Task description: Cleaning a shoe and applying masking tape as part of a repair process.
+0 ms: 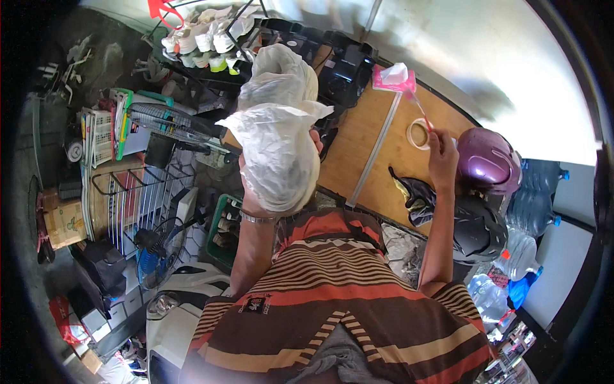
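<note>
My left hand (254, 203) supports a bulky white wrapped bundle (275, 147) from below, with fingertips showing at its right side. The wrapping is thin and crinkled; what lies inside is hidden. Over the wooden table (358, 147), my right hand (441, 152) is closed on a thin red stick (424, 114), whose far end blurs near a pink tissue pack (385, 79). A white tissue (394, 73) sticks out of the pack. Beside the right fingers lies a roll of tape (409, 136).
A purple helmet (486, 160) and a black helmet (476, 229) stand right of my right forearm, near large water bottles (534, 185). Several white-wrapped shoes (214, 32) fill a rack at the back. Fans (157, 253), a green crate (220, 246) and a white motorbike (169, 326) crowd the left.
</note>
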`<state>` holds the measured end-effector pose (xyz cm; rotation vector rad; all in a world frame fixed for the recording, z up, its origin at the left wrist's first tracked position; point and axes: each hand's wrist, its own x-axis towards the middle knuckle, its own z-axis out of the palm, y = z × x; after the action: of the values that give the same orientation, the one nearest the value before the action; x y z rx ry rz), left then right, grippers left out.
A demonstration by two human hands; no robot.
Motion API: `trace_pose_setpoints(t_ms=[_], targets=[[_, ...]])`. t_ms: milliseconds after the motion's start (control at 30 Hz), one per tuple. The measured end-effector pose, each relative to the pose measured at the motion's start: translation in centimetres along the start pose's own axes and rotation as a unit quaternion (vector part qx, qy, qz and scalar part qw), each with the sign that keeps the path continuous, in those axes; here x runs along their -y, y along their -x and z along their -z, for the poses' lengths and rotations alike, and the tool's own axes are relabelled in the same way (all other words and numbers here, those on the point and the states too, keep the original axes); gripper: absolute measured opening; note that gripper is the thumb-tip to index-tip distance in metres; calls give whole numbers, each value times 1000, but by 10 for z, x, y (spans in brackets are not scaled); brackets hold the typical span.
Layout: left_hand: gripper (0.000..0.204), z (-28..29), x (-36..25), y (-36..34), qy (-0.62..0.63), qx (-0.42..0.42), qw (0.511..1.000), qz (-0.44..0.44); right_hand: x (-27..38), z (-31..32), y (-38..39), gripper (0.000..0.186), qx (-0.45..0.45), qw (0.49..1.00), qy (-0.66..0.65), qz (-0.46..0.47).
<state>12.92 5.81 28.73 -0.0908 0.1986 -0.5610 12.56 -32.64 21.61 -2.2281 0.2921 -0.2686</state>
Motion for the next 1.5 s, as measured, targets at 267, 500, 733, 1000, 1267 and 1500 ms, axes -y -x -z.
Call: trace_pose_setpoints(t_ms=[267, 500, 733, 1000, 1267, 1500], targets=[[73, -11, 22, -2, 53, 54, 995, 63, 165, -12, 16, 12, 140, 882, -194, 406], [81, 50, -2, 22, -293, -65, 954, -4, 160, -28, 25, 14, 125, 885, -265, 362], [73, 9, 12, 23, 59, 34, 991, 111, 163, -36, 42, 30, 122, 912, -364, 141], [76, -10, 11, 24, 0, 42, 998, 47, 153, -60, 61, 25, 59, 905, -393, 152], [84, 12, 3, 26, -14, 79, 996, 44, 191, -44, 57, 30, 106, 900, -415, 78], [70, 16, -2, 31, -163, 98, 977, -93, 246, -31, 47, 41, 28, 933, -214, 288]])
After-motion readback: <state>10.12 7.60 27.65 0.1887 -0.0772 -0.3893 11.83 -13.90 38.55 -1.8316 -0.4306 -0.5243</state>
